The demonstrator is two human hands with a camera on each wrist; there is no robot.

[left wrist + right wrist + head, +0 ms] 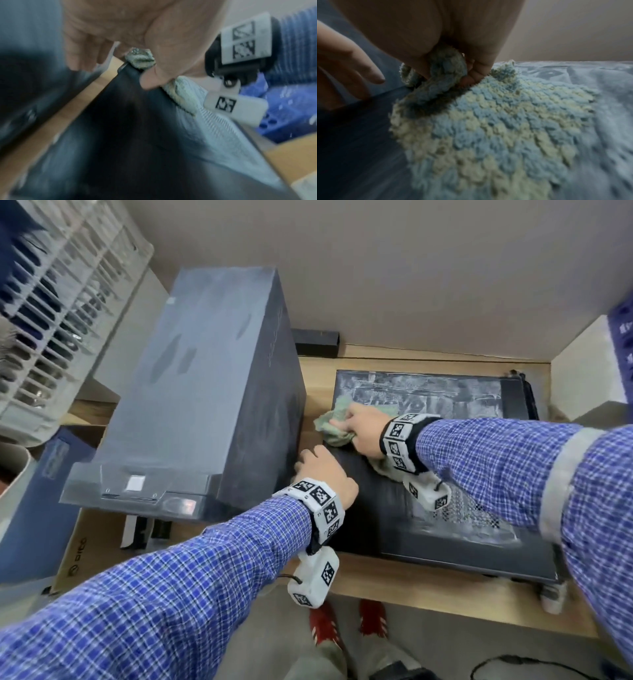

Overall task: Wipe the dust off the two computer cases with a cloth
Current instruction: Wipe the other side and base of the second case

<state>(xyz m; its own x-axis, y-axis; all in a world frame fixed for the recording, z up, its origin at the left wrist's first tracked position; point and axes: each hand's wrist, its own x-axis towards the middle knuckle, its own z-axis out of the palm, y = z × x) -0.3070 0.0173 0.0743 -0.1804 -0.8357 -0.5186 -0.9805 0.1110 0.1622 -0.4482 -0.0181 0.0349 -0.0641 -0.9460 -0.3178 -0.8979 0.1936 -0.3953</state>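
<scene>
A tall grey computer case [205,388] stands at the left, coated in dust with a few dark smudges. To its right a black computer case [445,518] lies flat, its top streaked with dust [607,108]. My right hand [359,428] grips a bunched blue-green cloth [330,422] and presses it on the flat case near its far left edge. In the right wrist view its fingers clutch the fluffy cloth [488,128]. My left hand [320,469] rests on the flat case's left edge with relaxed fingers [356,70], just in front of the cloth [183,94].
Both cases sit on a wooden shelf [411,583] against a beige wall. A white slatted crate [51,302] is at the upper left, a blue box [34,508] and cardboard box [78,559] below it. A small black box [317,342] lies behind. A blue crate [621,337] stands far right.
</scene>
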